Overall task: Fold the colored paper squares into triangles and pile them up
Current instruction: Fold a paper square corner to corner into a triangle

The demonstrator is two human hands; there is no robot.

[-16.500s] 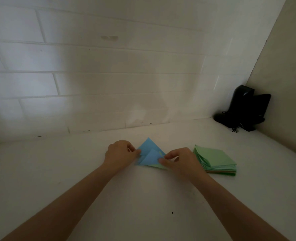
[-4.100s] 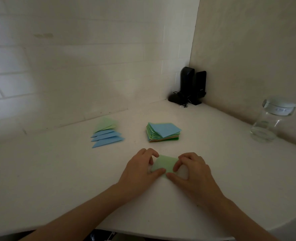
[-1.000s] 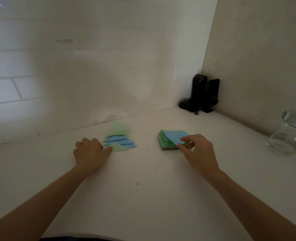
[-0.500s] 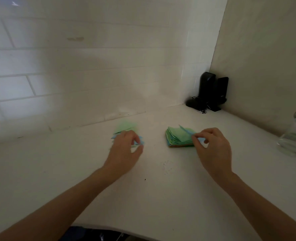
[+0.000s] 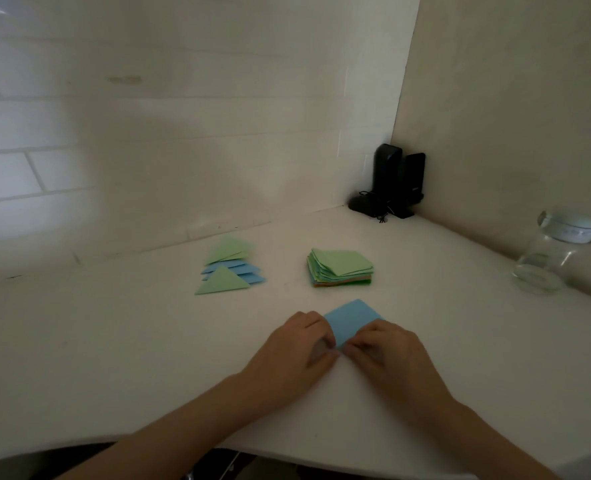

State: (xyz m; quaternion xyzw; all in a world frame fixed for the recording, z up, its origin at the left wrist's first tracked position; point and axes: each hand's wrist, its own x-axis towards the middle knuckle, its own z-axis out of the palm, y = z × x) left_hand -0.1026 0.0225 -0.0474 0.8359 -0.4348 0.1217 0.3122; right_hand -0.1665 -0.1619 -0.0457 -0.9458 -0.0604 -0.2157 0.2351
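Observation:
A blue paper square (image 5: 351, 318) lies flat on the white table (image 5: 114, 341) in front of me, turned like a diamond. My left hand (image 5: 296, 348) and my right hand (image 5: 386, 355) meet at its near corner and pinch it with thumbs and fingertips. Behind it to the left lies the pile of folded triangles (image 5: 230, 270), green and blue, with a green one on the near side. To the right of that stands the stack of unfolded squares (image 5: 341, 268), a green sheet on top.
Black speakers with a cable (image 5: 394, 185) stand in the back corner. A clear glass jar (image 5: 550, 254) sits at the right by the wall. The table's front edge runs close below my forearms.
My right hand drew a blue square off the stack and brought it down to the near table. My left hand left the triangle pile and joined it at the square's near corner.

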